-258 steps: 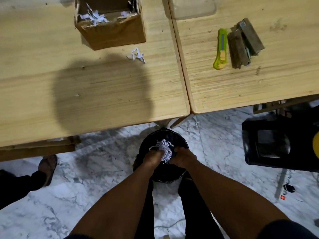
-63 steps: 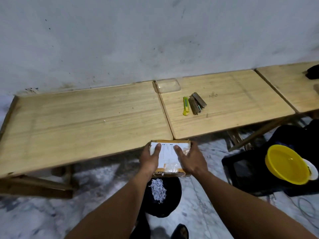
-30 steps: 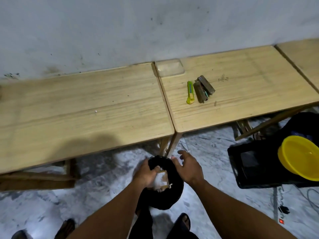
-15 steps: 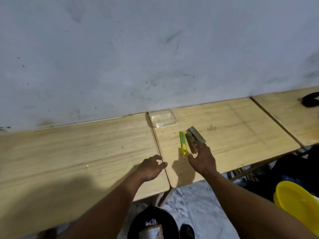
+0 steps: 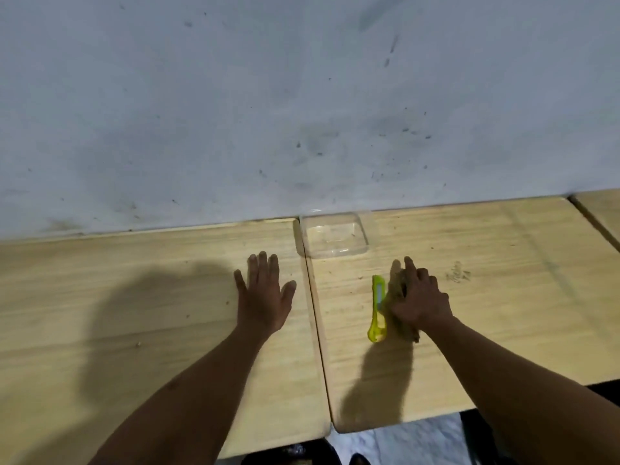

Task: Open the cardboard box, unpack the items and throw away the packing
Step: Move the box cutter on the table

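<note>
On view: 2 hands, left [image 5: 263, 298] and right [image 5: 417, 302]; 1 yellow-green utility knife [image 5: 378, 310]; 1 clear plastic tray [image 5: 333, 238]; 3 wooden tabletops [image 5: 151, 297].

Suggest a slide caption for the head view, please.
Left hand flat on wooden table; right hand beside yellow-green plastic utility knife.

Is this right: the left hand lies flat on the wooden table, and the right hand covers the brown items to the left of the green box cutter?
Not quite. In the head view the right hand covers the brown items to the right of the green box cutter, not left. The left hand lies flat on the wooden table.
</note>
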Action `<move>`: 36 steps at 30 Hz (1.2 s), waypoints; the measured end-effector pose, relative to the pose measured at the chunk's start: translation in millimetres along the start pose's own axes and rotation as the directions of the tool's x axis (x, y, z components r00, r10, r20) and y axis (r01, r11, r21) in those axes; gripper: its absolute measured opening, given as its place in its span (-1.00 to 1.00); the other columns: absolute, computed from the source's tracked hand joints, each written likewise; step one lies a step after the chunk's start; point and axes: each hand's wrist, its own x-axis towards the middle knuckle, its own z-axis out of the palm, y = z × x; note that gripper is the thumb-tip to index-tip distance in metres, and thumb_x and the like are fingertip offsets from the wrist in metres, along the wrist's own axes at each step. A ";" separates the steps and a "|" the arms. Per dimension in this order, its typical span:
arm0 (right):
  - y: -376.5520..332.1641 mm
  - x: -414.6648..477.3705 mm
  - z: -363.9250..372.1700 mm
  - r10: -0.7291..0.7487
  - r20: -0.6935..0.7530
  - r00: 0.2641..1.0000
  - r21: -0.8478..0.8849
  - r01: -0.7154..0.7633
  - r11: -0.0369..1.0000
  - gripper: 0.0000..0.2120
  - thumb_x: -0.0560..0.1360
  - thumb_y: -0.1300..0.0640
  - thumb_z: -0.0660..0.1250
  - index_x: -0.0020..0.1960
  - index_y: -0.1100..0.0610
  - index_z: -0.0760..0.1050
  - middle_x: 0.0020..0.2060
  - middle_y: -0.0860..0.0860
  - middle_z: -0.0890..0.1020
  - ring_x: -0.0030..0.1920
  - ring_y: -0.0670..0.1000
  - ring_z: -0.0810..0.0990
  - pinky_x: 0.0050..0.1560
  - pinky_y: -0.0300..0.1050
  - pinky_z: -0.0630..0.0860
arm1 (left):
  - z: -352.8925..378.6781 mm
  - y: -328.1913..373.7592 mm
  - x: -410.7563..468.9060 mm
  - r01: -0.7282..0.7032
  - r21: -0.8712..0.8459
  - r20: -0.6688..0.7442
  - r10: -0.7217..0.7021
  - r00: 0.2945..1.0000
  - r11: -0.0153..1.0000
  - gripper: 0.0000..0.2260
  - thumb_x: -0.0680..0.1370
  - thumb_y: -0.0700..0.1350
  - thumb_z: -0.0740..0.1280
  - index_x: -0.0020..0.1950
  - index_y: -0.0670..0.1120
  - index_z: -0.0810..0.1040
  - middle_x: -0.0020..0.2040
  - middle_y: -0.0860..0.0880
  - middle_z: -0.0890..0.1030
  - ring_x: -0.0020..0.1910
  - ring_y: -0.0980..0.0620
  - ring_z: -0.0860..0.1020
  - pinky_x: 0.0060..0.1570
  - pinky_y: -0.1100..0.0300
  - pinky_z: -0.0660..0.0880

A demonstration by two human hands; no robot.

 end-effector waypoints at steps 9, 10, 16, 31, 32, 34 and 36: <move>-5.1 -9.0 25.8 0.036 -0.202 0.979 -0.069 -0.050 0.996 -0.25 0.56 -0.15 0.14 0.60 0.10 -0.11 0.51 0.06 0.22 0.40 0.15 0.32 0.19 0.23 0.40 | 21.4 -10.4 3.5 0.008 -0.042 -0.026 -0.009 1.000 0.999 -0.31 0.60 0.29 -0.09 0.61 -0.10 0.00 0.62 -0.10 -0.04 0.60 -0.11 -0.13 0.51 -0.24 -0.13; -3.4 -9.0 23.9 0.012 -0.186 0.982 -0.080 -0.027 0.996 -0.26 0.57 -0.15 0.14 0.60 0.09 -0.11 0.51 0.06 0.23 0.40 0.15 0.32 0.20 0.22 0.41 | 22.0 -10.9 3.8 0.007 -0.043 -0.028 -0.008 1.000 0.999 -0.31 0.60 0.29 -0.10 0.61 -0.09 -0.01 0.63 -0.09 -0.05 0.60 -0.11 -0.15 0.52 -0.23 -0.14; 11.7 -6.0 9.2 -0.047 -0.119 0.992 -0.056 0.040 0.998 -0.22 0.55 -0.17 0.26 0.59 0.05 -0.06 0.45 0.07 0.30 0.33 0.16 0.38 0.09 0.12 0.51 | 23.9 -14.0 3.9 0.001 -0.059 -0.028 -0.003 1.000 0.998 -0.31 0.58 0.29 -0.13 0.61 -0.07 -0.06 0.62 -0.07 -0.11 0.59 -0.07 -0.20 0.52 -0.22 -0.19; 10.7 22.7 2.1 -0.097 -0.231 0.968 -0.137 0.066 0.988 -0.45 0.63 -0.15 0.04 0.57 -0.05 0.04 0.41 0.13 0.32 0.29 0.21 0.39 0.14 0.22 0.47 | -4.0 36.8 49.7 0.134 -0.779 -0.108 -0.343 0.933 0.612 -0.50 0.67 0.05 0.10 0.58 -0.09 0.16 0.58 -0.07 0.20 0.58 0.02 0.05 0.55 -0.01 0.06; 2.8 32.8 -9.4 -0.164 -0.274 0.948 -0.143 0.129 0.981 -0.46 0.63 -0.14 0.06 0.56 -0.04 0.08 0.41 0.13 0.34 0.28 0.21 0.41 0.13 0.22 0.48 | -13.6 48.6 60.6 0.144 -0.841 -0.082 -0.385 0.919 0.522 -0.52 0.67 0.03 0.12 0.57 -0.10 0.19 0.57 -0.07 0.24 0.57 0.02 0.11 0.54 0.05 0.09; -21.8 54.1 -33.2 -0.328 -0.327 0.886 -0.182 0.281 0.942 -0.47 0.62 -0.16 0.09 0.53 -0.02 0.14 0.38 0.13 0.38 0.25 0.20 0.45 0.10 0.19 0.50 | -30.5 70.5 81.8 0.188 -0.919 0.006 -0.464 0.886 0.347 -0.56 0.67 -0.01 0.15 0.54 -0.11 0.27 0.54 -0.08 0.31 0.54 0.01 0.22 0.47 0.24 0.09; -51.1 77.8 -52.0 -0.495 -0.319 0.808 -0.261 0.427 0.866 -0.47 0.61 -0.18 0.08 0.53 -0.03 0.16 0.38 0.12 0.39 0.24 0.19 0.47 0.10 0.16 0.50 | -42.6 88.2 99.7 0.232 -0.958 0.112 -0.520 0.847 0.171 -0.60 0.67 -0.06 0.15 0.50 -0.13 0.35 0.49 -0.09 0.38 0.49 -0.01 0.31 0.35 0.34 0.14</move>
